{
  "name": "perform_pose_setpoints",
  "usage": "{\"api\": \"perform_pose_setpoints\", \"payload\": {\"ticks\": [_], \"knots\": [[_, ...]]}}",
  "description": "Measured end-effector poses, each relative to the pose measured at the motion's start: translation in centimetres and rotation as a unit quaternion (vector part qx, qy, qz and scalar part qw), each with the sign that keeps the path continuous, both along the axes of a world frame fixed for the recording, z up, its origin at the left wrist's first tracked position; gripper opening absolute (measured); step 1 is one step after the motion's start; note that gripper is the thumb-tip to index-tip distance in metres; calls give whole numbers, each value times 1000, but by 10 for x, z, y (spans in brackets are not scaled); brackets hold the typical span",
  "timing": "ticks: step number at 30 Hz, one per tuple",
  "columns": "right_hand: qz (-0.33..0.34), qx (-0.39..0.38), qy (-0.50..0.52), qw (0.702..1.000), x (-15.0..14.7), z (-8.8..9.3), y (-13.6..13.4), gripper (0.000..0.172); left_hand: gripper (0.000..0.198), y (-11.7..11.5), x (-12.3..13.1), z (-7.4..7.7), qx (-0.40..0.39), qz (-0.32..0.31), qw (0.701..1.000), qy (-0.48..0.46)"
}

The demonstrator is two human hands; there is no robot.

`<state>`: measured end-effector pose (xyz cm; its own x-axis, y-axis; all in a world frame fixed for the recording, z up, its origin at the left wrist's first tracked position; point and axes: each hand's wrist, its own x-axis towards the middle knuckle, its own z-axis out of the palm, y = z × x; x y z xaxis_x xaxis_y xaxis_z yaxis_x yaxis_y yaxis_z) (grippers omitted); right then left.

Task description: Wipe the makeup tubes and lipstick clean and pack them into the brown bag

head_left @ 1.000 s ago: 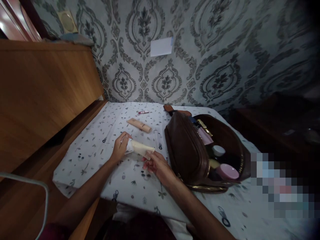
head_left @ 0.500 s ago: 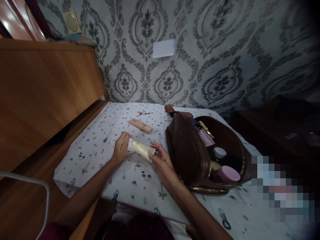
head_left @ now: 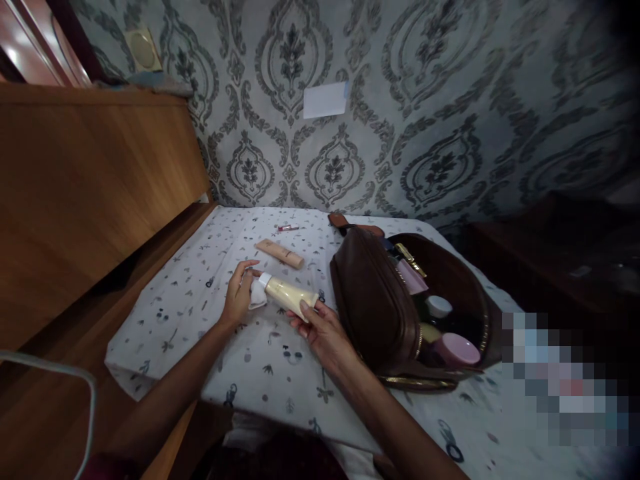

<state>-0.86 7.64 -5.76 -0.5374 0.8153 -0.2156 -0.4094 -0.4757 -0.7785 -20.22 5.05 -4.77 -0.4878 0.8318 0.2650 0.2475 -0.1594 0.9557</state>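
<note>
My right hand (head_left: 327,333) pinches the flat end of a pale yellow squeeze tube (head_left: 287,293), thumb on top. The tube lies slantwise above the sheet, its white cap pointing left toward my left hand (head_left: 239,293). A crumpled white wipe (head_left: 258,294) is held in the left hand, just below the cap. The left fingers are curled near the cap; whether they touch it I cannot tell. Beyond the hands lies a beige tube (head_left: 280,253), and farther back a small thin tube with a reddish part (head_left: 287,228).
To the right stands an open brown bag (head_left: 370,293), with a pink-lidded jar (head_left: 459,349), a white-lidded jar (head_left: 439,306) and other cosmetics inside. A wooden panel (head_left: 100,180) rises on the left. A white cable (head_left: 93,400) curves at lower left. Patterned wallpaper closes off the back.
The yellow tube has come out more into view, and my right hand now grips its flat end more firmly. The wipe in my left hand has slipped down from the tube's cap end.
</note>
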Motion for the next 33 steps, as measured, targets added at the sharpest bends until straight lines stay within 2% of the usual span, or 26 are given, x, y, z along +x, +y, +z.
{"api": "perform_pose_setpoints", "payload": {"ticks": [4, 8, 12, 16, 22, 28, 33], "knots": [[-18, -9, 4, 1000, 1, -2, 2, 49, 31, 2, -7, -1, -15, -12, 999, -33], [-22, -16, 9, 1000, 1, -1, 3, 48, 48, -3, -7, 2, -46, -93, 995, -5], [-18, -26, 16, 999, 1, 1, 2, 50, 52, -8, -3, 10, -76, -151, 986, -9], [-22, -14, 12, 1000, 1, 3, 1, 51, 44, -8, -1, 12, -84, -145, 985, -37], [-35, 6, 17, 999, 2, 7, -2, 48, 41, -4, 0, 3, -100, -144, 981, -86], [-47, -7, 29, 998, 1, 13, -1, 45, 42, -4, 1, 0, -109, -148, 980, -81], [-65, 25, 22, 997, 1, 9, 0, 41, 42, -4, 1, -1, -114, -144, 980, -74]]}}
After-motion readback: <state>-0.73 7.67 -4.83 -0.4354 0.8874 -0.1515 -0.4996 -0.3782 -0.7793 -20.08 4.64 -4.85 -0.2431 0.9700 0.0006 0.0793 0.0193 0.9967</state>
